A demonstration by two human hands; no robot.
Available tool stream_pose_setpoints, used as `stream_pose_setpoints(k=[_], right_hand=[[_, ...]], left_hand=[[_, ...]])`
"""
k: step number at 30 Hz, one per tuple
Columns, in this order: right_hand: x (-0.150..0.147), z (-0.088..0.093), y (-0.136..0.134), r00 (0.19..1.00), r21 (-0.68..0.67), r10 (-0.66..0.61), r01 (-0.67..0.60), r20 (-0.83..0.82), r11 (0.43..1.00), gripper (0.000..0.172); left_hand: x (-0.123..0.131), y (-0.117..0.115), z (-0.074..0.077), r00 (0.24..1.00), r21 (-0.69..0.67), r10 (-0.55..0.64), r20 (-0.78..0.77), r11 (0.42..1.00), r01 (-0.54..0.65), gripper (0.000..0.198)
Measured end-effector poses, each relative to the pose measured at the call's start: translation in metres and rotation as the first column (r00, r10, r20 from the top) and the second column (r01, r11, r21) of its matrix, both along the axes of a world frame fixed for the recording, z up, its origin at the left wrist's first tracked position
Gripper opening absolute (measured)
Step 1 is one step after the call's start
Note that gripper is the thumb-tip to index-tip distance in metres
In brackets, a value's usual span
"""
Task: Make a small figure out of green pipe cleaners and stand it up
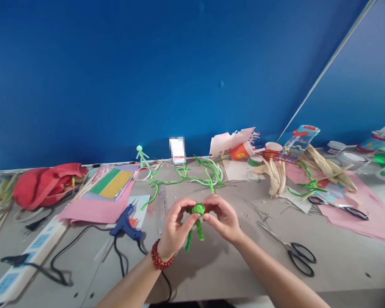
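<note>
Both my hands are raised over the front middle of the table around a small green twisted-cord figure point(198, 209). It has a round coiled part at the top, and two cord ends hang below like legs. My left hand point(179, 222), with a red bead bracelet point(159, 256) at the wrist, pinches its left side between thumb and fingers. From the right, my right hand point(223, 217) grips the other side, thumb close under the coil. A green strand rises behind the right fingers. Part of the figure is hidden by my fingers.
A blue glue gun point(126, 224) and white power strip point(28, 261) lie left. Black-handled scissors point(295, 252) rest on the right. Behind are loose green cords point(176, 179), a clear ruler point(162, 205), a pale green figure point(141, 156), paper cups point(242, 150) and dried husks point(276, 177).
</note>
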State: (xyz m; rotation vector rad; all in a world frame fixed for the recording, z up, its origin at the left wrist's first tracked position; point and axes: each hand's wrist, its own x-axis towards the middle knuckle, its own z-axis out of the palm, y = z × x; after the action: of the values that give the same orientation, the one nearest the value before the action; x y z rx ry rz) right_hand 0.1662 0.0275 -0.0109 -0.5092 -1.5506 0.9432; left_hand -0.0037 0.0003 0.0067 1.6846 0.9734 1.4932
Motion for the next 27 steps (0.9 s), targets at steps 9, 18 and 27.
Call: stream_pose_setpoints(k=[9, 18, 27], right_hand=[[-0.001, 0.001, 0.003, 0.994, 0.059, -0.111, 0.11, 0.019, 0.992, 0.016], [-0.001, 0.007, 0.005, 0.978, 0.145, -0.178, 0.161, 0.108, 0.976, 0.014], [-0.007, -0.003, 0.002, 0.997, -0.078, -0.073, 0.071, -0.019, 0.994, 0.007]], left_hand=[[-0.001, 0.003, -0.004, 0.996, -0.058, 0.035, -0.086, 0.998, -0.04, 0.026], [0.001, 0.004, 0.005, 0.949, 0.119, 0.128, -0.287, 0.988, -0.098, 0.028], [0.0, 0.003, 0.009, 0.941, 0.168, 0.156, -0.299, 0.98, -0.109, 0.019]])
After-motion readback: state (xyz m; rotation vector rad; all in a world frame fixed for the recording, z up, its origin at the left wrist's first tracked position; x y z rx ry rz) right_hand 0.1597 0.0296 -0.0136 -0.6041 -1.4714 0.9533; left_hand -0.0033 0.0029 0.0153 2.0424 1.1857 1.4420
